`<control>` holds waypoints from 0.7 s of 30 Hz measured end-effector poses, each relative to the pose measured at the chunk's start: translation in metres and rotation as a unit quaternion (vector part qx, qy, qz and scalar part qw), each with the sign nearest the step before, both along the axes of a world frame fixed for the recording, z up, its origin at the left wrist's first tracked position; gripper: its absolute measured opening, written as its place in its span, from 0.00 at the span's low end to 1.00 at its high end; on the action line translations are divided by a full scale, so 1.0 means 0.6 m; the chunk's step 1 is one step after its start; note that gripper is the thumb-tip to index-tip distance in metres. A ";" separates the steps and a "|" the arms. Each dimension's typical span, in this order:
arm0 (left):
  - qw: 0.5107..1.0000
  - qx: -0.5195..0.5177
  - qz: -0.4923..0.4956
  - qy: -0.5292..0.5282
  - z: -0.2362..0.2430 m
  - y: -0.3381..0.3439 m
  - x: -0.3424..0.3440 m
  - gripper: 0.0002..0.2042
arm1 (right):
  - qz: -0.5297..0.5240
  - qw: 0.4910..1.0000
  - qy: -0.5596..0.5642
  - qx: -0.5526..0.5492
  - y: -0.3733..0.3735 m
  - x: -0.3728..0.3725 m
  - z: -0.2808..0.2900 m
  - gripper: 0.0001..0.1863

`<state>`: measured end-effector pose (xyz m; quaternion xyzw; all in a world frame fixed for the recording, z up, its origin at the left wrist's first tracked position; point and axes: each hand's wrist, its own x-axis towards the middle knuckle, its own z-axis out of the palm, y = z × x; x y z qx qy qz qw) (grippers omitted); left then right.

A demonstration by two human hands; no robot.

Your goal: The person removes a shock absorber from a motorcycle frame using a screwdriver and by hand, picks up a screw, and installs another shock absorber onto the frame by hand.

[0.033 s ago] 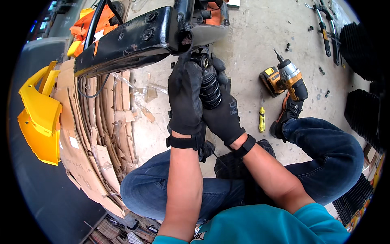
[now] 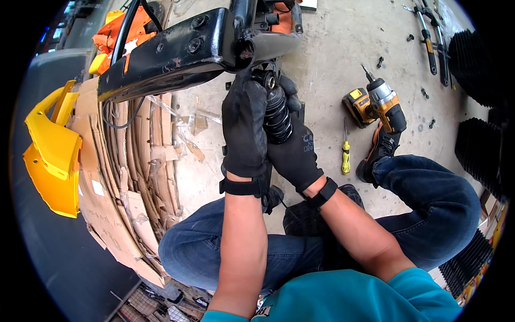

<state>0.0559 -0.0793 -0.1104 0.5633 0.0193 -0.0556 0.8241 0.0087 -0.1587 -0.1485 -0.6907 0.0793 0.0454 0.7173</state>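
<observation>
A black coil-spring shock absorber (image 2: 278, 112) hangs under a black metal frame (image 2: 177, 53) that crosses the top of the head view. Both my hands wear black gloves. My left hand (image 2: 244, 129) wraps the spring's left side, its fingers reaching up to the top mount at the frame. My right hand (image 2: 295, 153) grips the spring from the right and below. The spring's lower end is hidden behind my hands. I sit on the concrete floor in blue jeans, with my knees on either side.
A yellow and black cordless drill (image 2: 375, 104) and a yellow-handled screwdriver (image 2: 346, 155) lie to the right. Loose bolts (image 2: 424, 94) and long tools (image 2: 429, 37) lie farther back. Flattened cardboard (image 2: 123, 177) and yellow plastic panels (image 2: 51, 155) are at the left. Black ribbed parts (image 2: 477, 64) are at the right.
</observation>
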 end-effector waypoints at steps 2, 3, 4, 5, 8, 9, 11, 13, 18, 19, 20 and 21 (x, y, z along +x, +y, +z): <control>1.000 0.014 0.004 -0.006 0.002 0.002 0.000 0.22 | -0.004 1.000 -0.008 -0.010 0.004 0.000 -0.001 0.19; 1.000 0.024 0.010 -0.009 0.001 0.001 0.000 0.22 | -0.007 1.000 -0.012 -0.014 0.005 0.000 -0.003 0.19; 0.999 0.033 0.016 -0.012 0.001 -0.001 0.001 0.22 | -0.002 1.000 -0.016 -0.012 0.005 0.002 -0.007 0.20; 0.999 0.043 0.021 -0.015 0.002 -0.001 0.001 0.22 | 0.002 1.000 -0.019 -0.008 0.006 0.006 -0.012 0.21; 0.999 0.033 0.018 -0.028 0.005 0.001 0.002 0.22 | 0.019 0.999 -0.051 0.004 0.004 0.010 -0.021 0.22; 0.999 0.028 0.021 -0.034 0.004 0.001 0.002 0.22 | 0.026 0.998 -0.065 0.007 0.003 0.011 -0.023 0.22; 0.999 0.014 0.025 -0.043 -0.001 -0.002 0.002 0.21 | 0.028 0.998 -0.046 0.043 0.004 0.012 -0.024 0.20; 0.998 0.022 0.030 -0.043 -0.003 -0.002 0.005 0.20 | 0.030 0.999 -0.025 0.026 0.005 0.014 -0.035 0.21; 1.000 -0.012 0.010 -0.008 -0.019 0.010 -0.001 0.19 | 0.324 0.942 0.067 0.061 -0.139 0.011 -0.087 0.33; 1.000 -0.002 0.006 -0.025 -0.022 0.011 0.000 0.18 | 0.318 0.919 0.230 0.048 -0.170 0.010 -0.074 0.29; 0.999 0.008 -0.006 -0.045 -0.020 0.001 0.004 0.18 | 0.259 0.898 0.356 0.013 -0.198 -0.004 -0.113 0.25; 0.999 -0.007 -0.008 -0.032 -0.023 0.001 0.003 0.18 | 0.256 0.871 0.399 -0.129 -0.217 -0.021 -0.147 0.24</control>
